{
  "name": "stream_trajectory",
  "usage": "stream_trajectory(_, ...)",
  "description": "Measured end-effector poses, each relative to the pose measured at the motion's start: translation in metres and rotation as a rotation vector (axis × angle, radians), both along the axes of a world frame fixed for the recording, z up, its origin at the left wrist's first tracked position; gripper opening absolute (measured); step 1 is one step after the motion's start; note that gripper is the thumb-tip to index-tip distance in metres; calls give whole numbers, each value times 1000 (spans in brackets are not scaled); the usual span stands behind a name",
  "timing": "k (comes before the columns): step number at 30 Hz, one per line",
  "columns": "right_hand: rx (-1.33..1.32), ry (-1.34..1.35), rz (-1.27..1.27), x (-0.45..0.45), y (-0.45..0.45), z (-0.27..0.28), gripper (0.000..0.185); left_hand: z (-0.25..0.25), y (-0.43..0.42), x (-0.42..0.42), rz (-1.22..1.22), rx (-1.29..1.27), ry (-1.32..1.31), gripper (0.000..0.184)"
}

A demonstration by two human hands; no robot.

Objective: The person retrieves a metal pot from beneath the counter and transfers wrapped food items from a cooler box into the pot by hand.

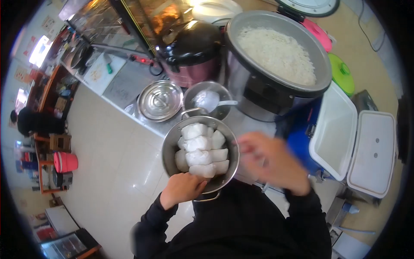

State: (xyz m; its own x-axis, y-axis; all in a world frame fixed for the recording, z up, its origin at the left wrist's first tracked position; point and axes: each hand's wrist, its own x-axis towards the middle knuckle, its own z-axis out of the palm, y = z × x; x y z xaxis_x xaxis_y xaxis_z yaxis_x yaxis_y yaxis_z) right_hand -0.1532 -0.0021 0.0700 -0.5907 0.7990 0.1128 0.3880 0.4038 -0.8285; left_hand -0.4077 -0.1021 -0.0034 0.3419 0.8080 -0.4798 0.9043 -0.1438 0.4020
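Observation:
A steel pot [165, 151] with loop handles sits close in front of my body. Several white wrapped packets [198, 157], perhaps packed rice, lie stacked in rows inside it. My left hand [185, 186] reaches over the pot's near left rim, its fingers curled against the end of the nearest packet; the fingertips are partly hidden. To the right of the pot, my right hand [274, 162] hangs just off the rim, smeared by motion, so its fingers do not show clearly.
Beyond the pot stand a steel bowl [188, 101] with a white scoop [226, 103], a round metal lid [159, 100] and a pink rice cooker [192, 71]. A large cooker [254, 97] full of white rice is at back right, beside an open blue cooler [302, 134].

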Motion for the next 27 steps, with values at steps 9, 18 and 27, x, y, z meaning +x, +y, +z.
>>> stream_trajectory(9, -170, -1025, -250, 321, 65, -88, 51, -2, 2, 5, 74, -5, -28, 26)
stream_trajectory(18, -611, -949, 27, 329, 52, -255, 79, -2, 5, 5, 93, -41, -26, 28)
stream_trajectory(27, -745, -354, -119, 283, 55, -173, 51, 1, 5, 3, 111, 0, -53, 29)
